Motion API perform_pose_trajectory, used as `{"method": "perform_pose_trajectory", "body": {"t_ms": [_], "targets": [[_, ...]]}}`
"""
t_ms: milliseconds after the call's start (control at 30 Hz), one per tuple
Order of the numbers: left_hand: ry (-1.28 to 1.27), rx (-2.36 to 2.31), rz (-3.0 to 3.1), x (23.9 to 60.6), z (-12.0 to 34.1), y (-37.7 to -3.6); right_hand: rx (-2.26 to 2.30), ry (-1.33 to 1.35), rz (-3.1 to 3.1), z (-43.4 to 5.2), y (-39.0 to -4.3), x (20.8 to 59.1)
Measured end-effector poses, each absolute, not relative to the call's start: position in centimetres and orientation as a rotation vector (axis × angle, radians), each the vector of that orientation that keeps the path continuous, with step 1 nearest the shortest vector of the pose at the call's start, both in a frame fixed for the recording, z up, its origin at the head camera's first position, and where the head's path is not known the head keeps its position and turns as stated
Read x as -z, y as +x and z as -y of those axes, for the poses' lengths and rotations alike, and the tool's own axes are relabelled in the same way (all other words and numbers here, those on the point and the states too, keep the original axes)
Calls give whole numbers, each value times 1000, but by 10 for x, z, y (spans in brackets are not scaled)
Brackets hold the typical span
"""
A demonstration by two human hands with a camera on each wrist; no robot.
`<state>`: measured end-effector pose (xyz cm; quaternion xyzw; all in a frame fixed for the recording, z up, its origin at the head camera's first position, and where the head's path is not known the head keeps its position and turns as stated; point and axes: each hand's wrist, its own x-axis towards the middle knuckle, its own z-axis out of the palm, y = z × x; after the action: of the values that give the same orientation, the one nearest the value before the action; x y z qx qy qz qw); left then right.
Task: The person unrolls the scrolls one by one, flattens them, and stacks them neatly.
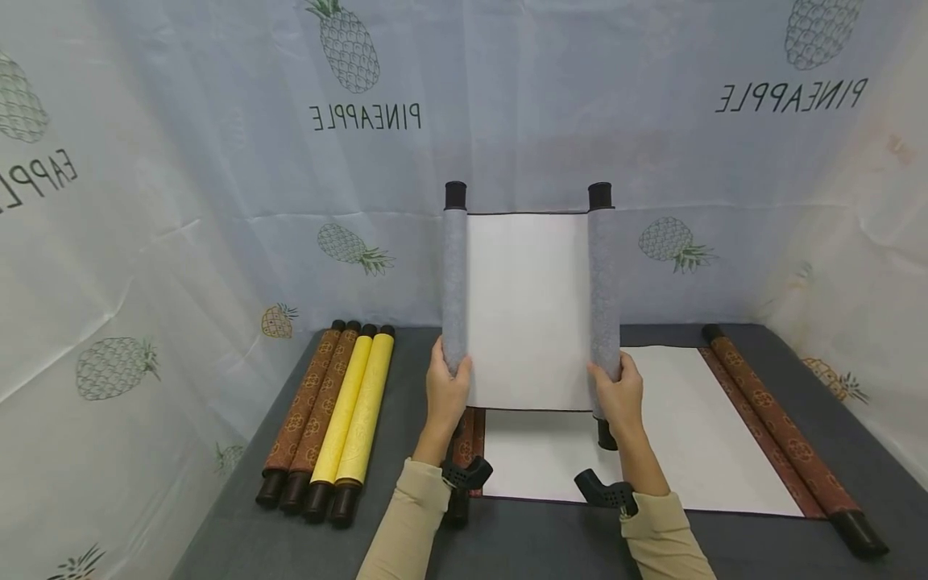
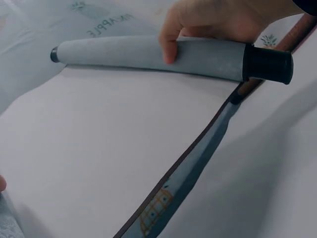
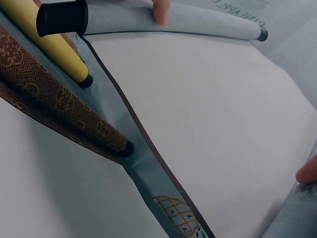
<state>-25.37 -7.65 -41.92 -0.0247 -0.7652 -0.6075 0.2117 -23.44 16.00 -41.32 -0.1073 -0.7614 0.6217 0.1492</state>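
A partly unrolled scroll (image 1: 529, 314) hangs upright above the table, its white sheet stretched between two grey-blue rolls with black end knobs. My left hand (image 1: 445, 391) grips the lower part of the left roll (image 1: 455, 274), and my right hand (image 1: 619, 395) grips the right roll (image 1: 603, 282). The left wrist view shows the right hand (image 2: 213, 20) across the far roll; in the right wrist view a left-hand digit (image 3: 161, 12) presses the opposite roll. Beneath lies another scroll's white sheet (image 1: 710, 435), spread flat, with brown patterned ends and partly hidden by the raised one.
At the table's left lie two brown patterned scrolls (image 1: 308, 403) and two yellow scrolls (image 1: 366, 407), rolled up side by side. The flat scroll's brown roller (image 1: 786, 427) runs along the right. Pineapple-printed curtains (image 1: 522, 105) surround the dark grey table (image 1: 532, 540).
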Motion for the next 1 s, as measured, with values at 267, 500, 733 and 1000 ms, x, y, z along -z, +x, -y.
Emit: {"method": "perform_pose_trajectory", "body": {"t_ms": [267, 500, 733, 1000], "targets": [[20, 1598, 2122, 420, 77, -253, -1758, -386, 2272, -162, -235, 417], [17, 1616, 2082, 422, 78, -256, -1748, -426, 2299, -167, -237, 418], [-45, 1637, 2021, 422, 79, -257, -1665, -472, 2281, -169, -238, 417], [-60, 1633, 2020, 425, 81, -261, -1590, -503, 2254, -170, -238, 417]]}}
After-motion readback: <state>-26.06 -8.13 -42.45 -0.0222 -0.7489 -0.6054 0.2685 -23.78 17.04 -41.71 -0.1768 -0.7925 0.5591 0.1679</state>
